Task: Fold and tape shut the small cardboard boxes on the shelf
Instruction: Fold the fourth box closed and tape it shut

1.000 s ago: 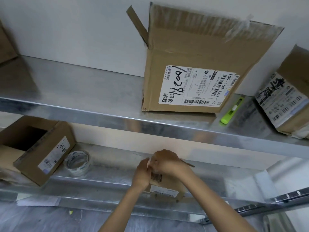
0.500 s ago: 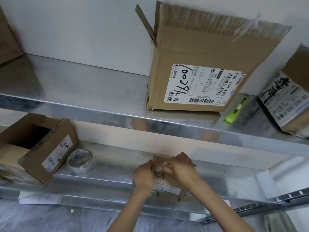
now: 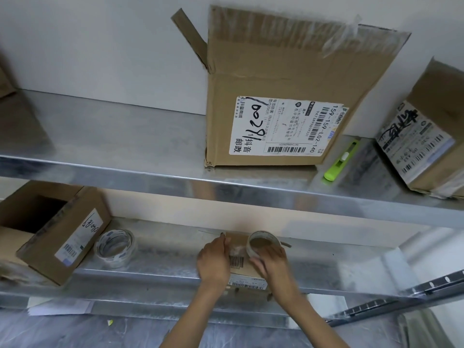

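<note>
**Nearest.** Two bare forearms rise from the bottom edge to the lower shelf (image 3: 163, 257). Both hands are on the small cardboard box (image 3: 237, 261), which stands at the shelf's front edge, right of centre.

**Hands.** The left hand (image 3: 213, 262) lies along the left side of the box top, fingers extended forward and pressing down. Its grip holds nothing that I can see. The right hand (image 3: 275, 266) lies on the right side, and its grip is closed round a tape roll (image 3: 263, 243) set on edge on the box top, with the roll's open centre facing the camera.

**Progress.** The top flaps of this box appear folded down. A glossy patch beside the roll suggests tape is being laid across the top. Whether the seam is fully covered cannot be told, since the hands hide it. In my judgement this box is mid-taping, and the run, cut and press-down remain.

**Further along the lower shelf.** A spare tape roll (image 3: 115, 247) lies well to the left. Just beyond it, an open box (image 3: 62, 237) lies tilted with a dark mouth, unfolded and untaped, so it is outstanding work.

**Upper shelf (image 3: 125, 136).** A large box (image 3: 288, 79) stands with its flaps up. A green cutter (image 3: 341, 160) lies just beside it. A labelled box (image 3: 426, 136) sits at the right edge, and whether it is closed is unclear.
</note>
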The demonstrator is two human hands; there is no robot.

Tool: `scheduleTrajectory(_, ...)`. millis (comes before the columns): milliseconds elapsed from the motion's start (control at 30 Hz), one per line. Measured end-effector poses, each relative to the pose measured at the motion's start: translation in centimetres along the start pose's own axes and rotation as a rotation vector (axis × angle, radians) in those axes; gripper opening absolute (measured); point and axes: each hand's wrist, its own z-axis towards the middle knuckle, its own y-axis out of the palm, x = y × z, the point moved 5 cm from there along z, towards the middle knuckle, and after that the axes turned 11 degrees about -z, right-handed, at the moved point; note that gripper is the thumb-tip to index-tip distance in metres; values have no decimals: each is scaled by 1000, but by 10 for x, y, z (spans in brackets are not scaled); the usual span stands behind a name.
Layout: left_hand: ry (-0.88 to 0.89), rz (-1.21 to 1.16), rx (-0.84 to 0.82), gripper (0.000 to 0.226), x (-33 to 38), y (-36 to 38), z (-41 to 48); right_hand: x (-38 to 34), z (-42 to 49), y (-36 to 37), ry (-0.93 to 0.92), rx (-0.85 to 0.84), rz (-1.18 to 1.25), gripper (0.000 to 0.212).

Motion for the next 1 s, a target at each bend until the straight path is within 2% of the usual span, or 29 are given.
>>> scheduleTrajectory(67, 7, -9, 15, 40, -1, -1, 0, 0, 1, -1, 2, 6, 3, 48)
scheduleTrajectory(200, 91, -4, 53, 34, 2, -7, -2, -2, -1, -6, 15, 8, 23, 35)
scheduleTrajectory(333, 312, 18, 117, 18, 9, -15, -7, -5, -4, -20, 12, 44, 11, 36)
scheduleTrajectory(433, 450, 49, 135, 32, 27, -28, -16, -12, -4, -57, -27, 235, 36, 21)
scheduleTrajectory(500, 521, 86, 130, 34, 41, -34, -21, -22, -5, -96, -78, 405, 46, 13)
scheduleTrajectory(633, 632, 186, 122, 16, 67, -46, -27, -41, -2, -204, -140, 714, 85, 19)
scheduleTrajectory(733, 653, 224, 122, 24, 84, -53, -31, -30, 13, -278, -68, 826, 96, 14)
scheduleTrajectory(800, 652, 251, 121, 28, 90, -52, -31, -7, 38, -299, 26, 679, 40, 18)
scheduleTrajectory(900, 632, 246, 93, 29, 91, -48, -31, 18, 71, -299, 105, 239, -136, 53)
scheduleTrajectory(933, 617, 229, 68, 25, 90, -47, -32, 20, 77, -297, 100, 132, -204, 56)
scheduleTrajectory(1000, 547, 179, 38, 22, 84, -48, -32, 17, 88, -296, 11, 27, -384, 51)
